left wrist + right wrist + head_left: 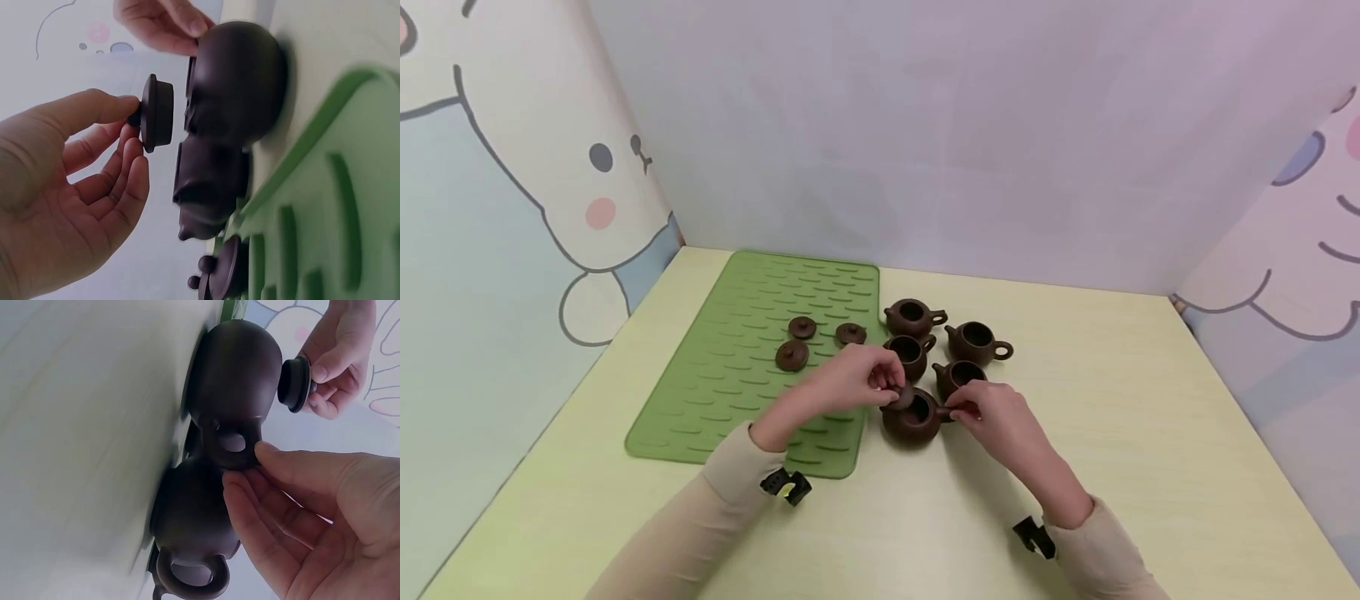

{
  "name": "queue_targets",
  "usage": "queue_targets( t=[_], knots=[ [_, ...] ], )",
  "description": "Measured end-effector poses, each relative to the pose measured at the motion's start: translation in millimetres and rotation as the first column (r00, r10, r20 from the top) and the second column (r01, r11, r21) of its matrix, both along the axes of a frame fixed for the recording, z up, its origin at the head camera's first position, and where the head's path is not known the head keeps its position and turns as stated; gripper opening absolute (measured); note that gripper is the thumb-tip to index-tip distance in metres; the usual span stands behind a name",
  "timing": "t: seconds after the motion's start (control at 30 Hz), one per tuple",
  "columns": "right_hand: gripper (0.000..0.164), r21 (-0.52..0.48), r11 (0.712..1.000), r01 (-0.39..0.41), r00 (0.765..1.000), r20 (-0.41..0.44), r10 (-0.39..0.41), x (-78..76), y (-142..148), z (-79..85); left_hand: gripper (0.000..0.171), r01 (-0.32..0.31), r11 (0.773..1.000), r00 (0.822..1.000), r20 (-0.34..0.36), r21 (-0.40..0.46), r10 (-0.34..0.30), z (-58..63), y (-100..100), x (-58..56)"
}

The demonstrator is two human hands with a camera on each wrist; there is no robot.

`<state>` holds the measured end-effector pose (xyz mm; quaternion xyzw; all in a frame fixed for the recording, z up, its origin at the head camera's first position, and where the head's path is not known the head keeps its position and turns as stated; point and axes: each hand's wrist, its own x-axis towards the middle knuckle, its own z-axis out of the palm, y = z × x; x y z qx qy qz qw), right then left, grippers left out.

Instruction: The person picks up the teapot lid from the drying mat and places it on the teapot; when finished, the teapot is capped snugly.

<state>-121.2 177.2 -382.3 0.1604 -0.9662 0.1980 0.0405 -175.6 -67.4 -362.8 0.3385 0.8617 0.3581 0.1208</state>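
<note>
A dark brown teapot without its lid stands nearest the person, just right of the green mat. My left hand pinches a small round lid by its knob, holding it over the left side of that pot's opening. In the left wrist view the lid's inner rim faces the pot, with a gap between them. My right hand pinches the teapot's loop handle between thumb and fingers. Right behind this pot stands another open teapot, close to the right hand.
Three more lids lie knob up on the green ridged mat. Further open teapots are grouped beyond the near one, along the mat's right edge. The pale table ends at a light back wall.
</note>
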Motion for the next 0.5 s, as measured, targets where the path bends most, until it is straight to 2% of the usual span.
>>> queue_targets(
  t=[0.5],
  knots=[
    [0.010, -0.083, 0.996, -0.010, 0.999, 0.031, 0.012, 0.7, 5, -1.8, 0.009, 0.067, 0.997, 0.998, -0.009, -0.040, -0.068, -12.3, 24, 2.2]
  ],
)
